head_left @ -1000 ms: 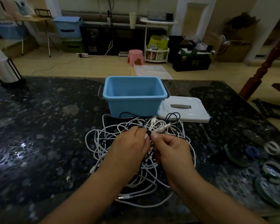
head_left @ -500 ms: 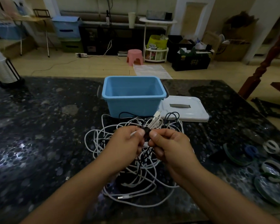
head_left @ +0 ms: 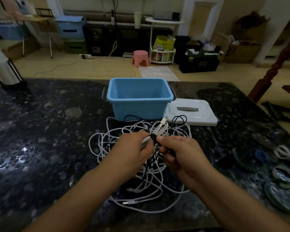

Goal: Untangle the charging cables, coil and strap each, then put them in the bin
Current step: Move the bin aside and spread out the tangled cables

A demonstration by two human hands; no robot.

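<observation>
Hands meet above a tangle of white and black cables (head_left: 141, 164) on a dark table (head_left: 40, 131), left hand (head_left: 132, 151) and right hand (head_left: 179, 153) pinching a black strap (head_left: 153, 137) around one white bundle, seemingly to free it, with the empty blue bin (head_left: 139, 99) waiting just behind.

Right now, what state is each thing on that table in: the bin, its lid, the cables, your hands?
Bin: open, upright, no cables inside.
Lid: off, flat on the table right of the bin.
Cables: tangled heap, mostly white, some black.
Bundle: white strands gathered, black strap around them.
Left hand: holds the bundle.
Right hand: pinches at the strap.
</observation>
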